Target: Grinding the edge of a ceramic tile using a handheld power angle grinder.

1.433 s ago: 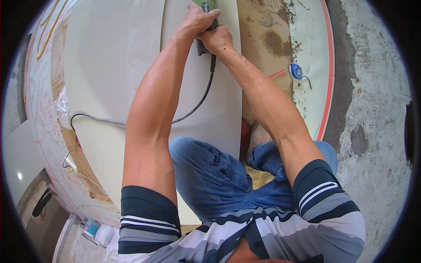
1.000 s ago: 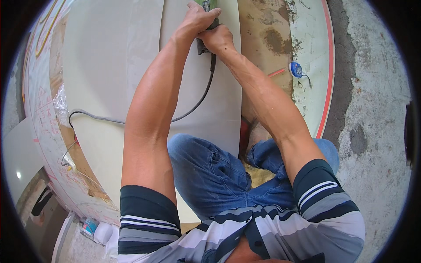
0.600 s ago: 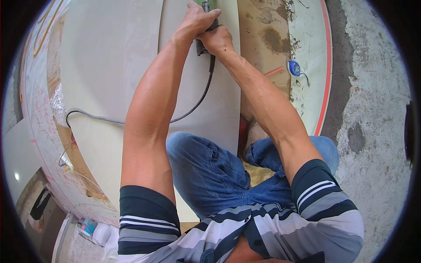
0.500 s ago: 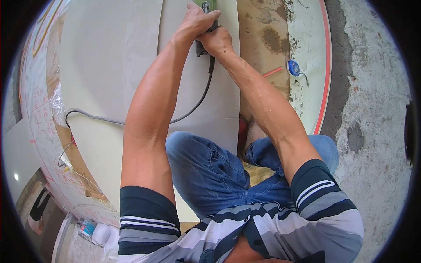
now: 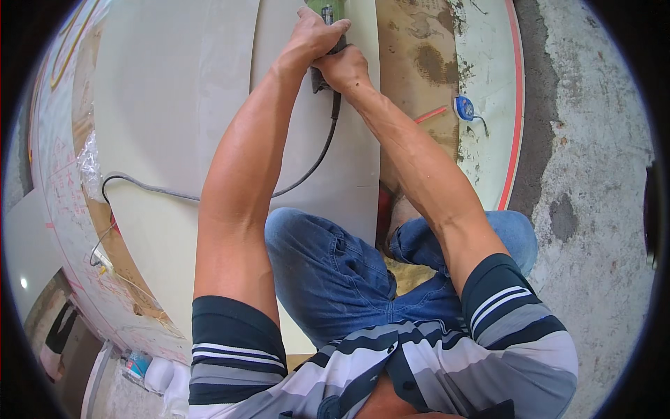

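Observation:
At the top of the head view, both of my hands are closed around a green corded power tool [image 5: 333, 10] with a dark rear handle; its front end lies beyond the picture's edge. My left hand [image 5: 315, 35] wraps the body from the left, its thumb across the top. Just behind it, my right hand [image 5: 345, 68] grips the dark handle. From that handle a black cord [image 5: 324, 155] curves down and left, passing beneath my left forearm. Under the tool lies a large pale grey panel [image 5: 230, 84], with a long edge running along it left of my hands.
A blue tape measure [image 5: 464, 108] and a red stick-like piece [image 5: 430, 114] lie to the right, beside stained brown board [image 5: 419, 63]. Clear plastic wrap [image 5: 89, 164] sits by the panel's left edge. My bent knees, in jeans [image 5: 328, 269], are close to the panel.
My hands and the tool have shifted very slightly toward me. The whole view has drifted a little, and the grip looks the same.

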A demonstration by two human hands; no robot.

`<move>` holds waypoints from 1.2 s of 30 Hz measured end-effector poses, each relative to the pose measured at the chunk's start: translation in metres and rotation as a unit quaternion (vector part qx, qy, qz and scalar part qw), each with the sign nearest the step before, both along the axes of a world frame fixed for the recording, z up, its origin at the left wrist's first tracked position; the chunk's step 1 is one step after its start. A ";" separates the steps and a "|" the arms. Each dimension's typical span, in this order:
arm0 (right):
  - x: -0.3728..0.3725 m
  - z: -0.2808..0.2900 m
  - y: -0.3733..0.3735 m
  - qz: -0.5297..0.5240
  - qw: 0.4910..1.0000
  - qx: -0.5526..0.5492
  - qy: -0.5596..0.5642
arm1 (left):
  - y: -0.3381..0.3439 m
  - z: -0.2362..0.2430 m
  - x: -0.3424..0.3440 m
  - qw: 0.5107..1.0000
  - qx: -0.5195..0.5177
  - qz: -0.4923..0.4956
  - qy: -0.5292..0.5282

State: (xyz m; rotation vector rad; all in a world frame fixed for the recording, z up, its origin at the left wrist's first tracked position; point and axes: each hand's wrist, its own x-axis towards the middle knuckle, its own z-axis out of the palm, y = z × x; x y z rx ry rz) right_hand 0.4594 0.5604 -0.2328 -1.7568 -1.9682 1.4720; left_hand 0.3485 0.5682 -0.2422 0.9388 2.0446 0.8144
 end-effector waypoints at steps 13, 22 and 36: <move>0.001 0.001 -0.004 0.008 1.000 0.002 -0.009 | -0.007 0.003 0.002 1.000 0.001 0.001 0.018; 0.003 0.006 -0.011 0.007 1.000 -0.012 -0.004 | -0.013 0.003 0.003 1.000 0.012 -0.001 0.013; 0.008 0.003 -0.019 0.001 1.000 -0.004 -0.007 | -0.021 0.010 0.011 1.000 -0.005 -0.002 0.018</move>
